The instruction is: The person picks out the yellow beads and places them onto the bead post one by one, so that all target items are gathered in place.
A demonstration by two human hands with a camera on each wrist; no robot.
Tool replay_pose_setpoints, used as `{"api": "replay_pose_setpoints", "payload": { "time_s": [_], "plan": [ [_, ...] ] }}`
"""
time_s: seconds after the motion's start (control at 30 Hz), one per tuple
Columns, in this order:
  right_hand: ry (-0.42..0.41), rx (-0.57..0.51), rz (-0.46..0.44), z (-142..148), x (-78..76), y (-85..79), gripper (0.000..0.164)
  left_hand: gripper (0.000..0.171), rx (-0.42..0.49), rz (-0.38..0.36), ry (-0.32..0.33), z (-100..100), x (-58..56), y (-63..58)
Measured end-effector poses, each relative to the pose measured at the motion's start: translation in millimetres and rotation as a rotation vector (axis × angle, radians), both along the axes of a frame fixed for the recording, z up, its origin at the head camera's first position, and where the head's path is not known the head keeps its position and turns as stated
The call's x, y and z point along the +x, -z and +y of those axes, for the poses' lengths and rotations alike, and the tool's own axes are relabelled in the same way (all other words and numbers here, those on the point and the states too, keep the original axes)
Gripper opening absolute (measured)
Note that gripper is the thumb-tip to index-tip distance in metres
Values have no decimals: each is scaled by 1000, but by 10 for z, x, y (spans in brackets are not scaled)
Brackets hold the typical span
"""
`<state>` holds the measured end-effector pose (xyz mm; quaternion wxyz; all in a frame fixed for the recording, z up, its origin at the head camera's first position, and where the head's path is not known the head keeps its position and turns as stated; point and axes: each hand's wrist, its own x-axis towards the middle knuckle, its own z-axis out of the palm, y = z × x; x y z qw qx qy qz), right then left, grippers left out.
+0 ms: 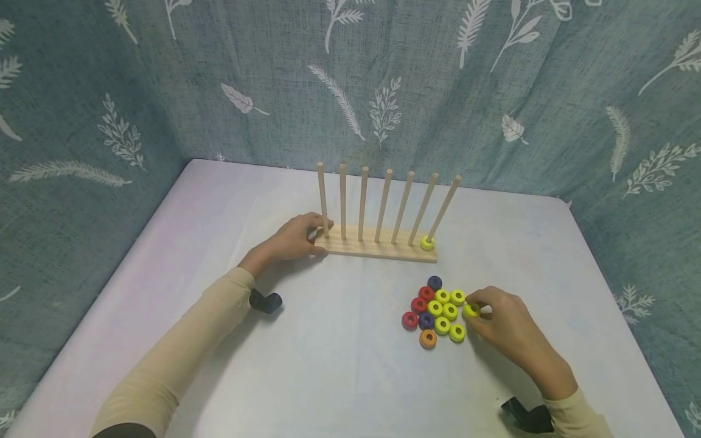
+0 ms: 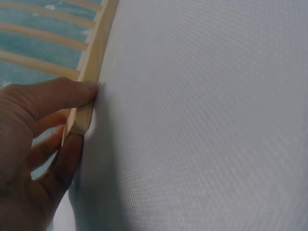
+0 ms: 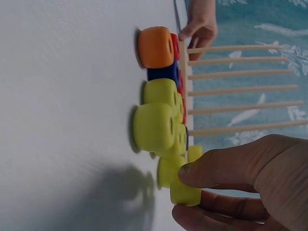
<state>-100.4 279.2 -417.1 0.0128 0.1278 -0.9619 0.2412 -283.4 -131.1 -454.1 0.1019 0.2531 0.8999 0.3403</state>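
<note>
A wooden peg rack (image 1: 378,248) with several upright pegs stands toward the back of the table, one yellow ring (image 1: 428,243) around the foot of its rightmost peg. My left hand (image 1: 296,237) grips the rack's left end, thumb on the front edge and fingers behind it, as the left wrist view shows. Between thumb and fingers, my right hand (image 1: 506,322) pinches a yellow bead (image 3: 186,192) at the right side of a cluster of beads. Yellow beads (image 1: 449,311), red beads (image 1: 418,305), dark blue beads (image 1: 426,320) and an orange bead (image 1: 428,339) make up that cluster, in front of the rack's right end.
A white cloth (image 1: 306,365) covers the table. Teal fabric with white leaf prints (image 1: 383,85) hangs behind it and along both sides. Black straps (image 1: 265,301) show at my wrists.
</note>
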Motion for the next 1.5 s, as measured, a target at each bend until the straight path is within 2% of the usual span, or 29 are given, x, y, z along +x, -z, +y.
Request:
{"api": "replay_pose_setpoints", "payload": {
  "time_s": [0.33, 0.7, 0.9, 1.5],
  "plan": [
    [-27, -11, 88, 51, -34, -199, 29, 63, 9, 0, -3, 3, 11, -31],
    [-28, 4, 170, 47, -78, -389, 31, 61, 11, 6, 1, -13, 1, 11],
    [-34, 12, 179, 34, -104, -469, 33, 61, 13, 4, 7, -19, -8, 13],
    [-99, 34, 325, 13, -256, -683, 32, 64, 13, -11, 4, -28, -12, 15]
  ]
}}
